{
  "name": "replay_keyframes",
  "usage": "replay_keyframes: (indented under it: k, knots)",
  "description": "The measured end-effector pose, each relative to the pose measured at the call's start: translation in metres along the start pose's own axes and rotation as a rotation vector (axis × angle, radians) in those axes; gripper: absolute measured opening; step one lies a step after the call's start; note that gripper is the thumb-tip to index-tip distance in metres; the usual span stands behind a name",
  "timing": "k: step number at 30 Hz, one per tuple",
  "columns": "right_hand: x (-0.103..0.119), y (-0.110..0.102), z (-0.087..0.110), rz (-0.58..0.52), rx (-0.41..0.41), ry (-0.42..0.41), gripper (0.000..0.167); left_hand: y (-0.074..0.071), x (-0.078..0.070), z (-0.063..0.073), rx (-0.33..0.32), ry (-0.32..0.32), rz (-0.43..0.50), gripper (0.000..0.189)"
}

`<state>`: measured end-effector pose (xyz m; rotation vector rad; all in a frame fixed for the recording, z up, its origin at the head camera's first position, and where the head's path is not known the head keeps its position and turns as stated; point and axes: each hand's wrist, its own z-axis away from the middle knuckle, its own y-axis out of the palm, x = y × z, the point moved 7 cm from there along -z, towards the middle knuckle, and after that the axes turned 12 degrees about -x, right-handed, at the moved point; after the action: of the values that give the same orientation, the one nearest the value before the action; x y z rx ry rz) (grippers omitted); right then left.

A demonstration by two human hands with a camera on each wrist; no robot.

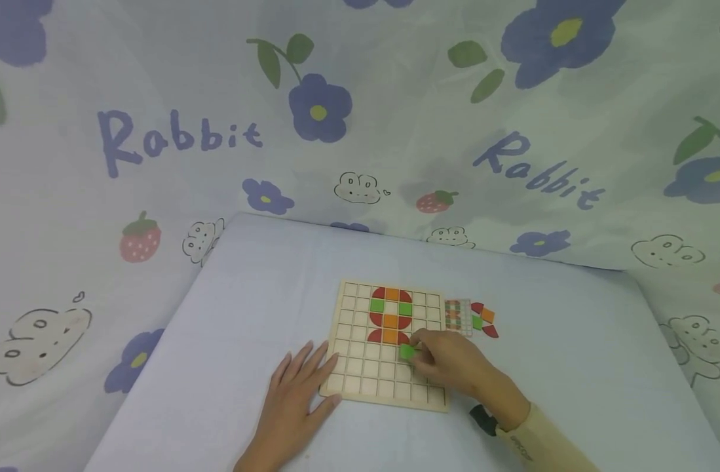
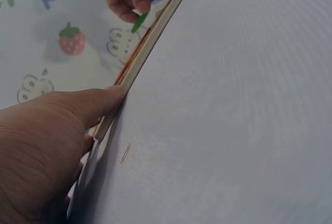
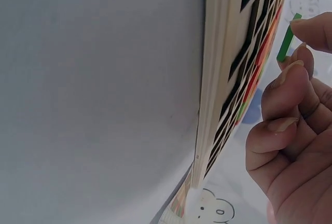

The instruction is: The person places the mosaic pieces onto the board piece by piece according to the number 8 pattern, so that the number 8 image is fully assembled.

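Observation:
A wooden grid board (image 1: 354,387) lies on the table, with red quarter-round, orange square and green square tiles filling some cells in its upper middle. Between thumb and fingers, my right hand (image 1: 454,360) pinches a green square tile (image 1: 407,353) over the board, just below the lowest placed tiles. The right wrist view shows this tile (image 3: 288,38) edge-on, raised off the grid. My left hand (image 1: 295,400) rests at the board's lower left corner with fingers spread. In the left wrist view its thumb (image 2: 98,102) touches the board's edge.
Right of the board lies a small pattern card (image 1: 458,318), partly behind my right hand. Beside it are several loose tiles (image 1: 487,316), red, orange and green. A dark object (image 1: 483,419) is near my right wrist. Patterned cloth (image 1: 395,131) hangs behind the white table (image 1: 265,275).

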<state>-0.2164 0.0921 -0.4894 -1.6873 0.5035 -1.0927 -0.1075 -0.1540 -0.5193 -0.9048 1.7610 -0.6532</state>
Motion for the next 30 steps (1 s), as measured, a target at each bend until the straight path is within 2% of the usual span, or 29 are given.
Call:
replay_keyframes:
  k: [11,30]
  knots:
    - [-0.001,0.012,-0.001,0.022,-0.002,-0.031,0.025,0.002,0.002,0.000,-0.010,0.013,-0.003,0.066]
    - [0.001,0.014,0.001,0.027,-0.032,-0.047,0.025,0.004,0.004,0.002,-0.037,0.037,-0.007,0.066]
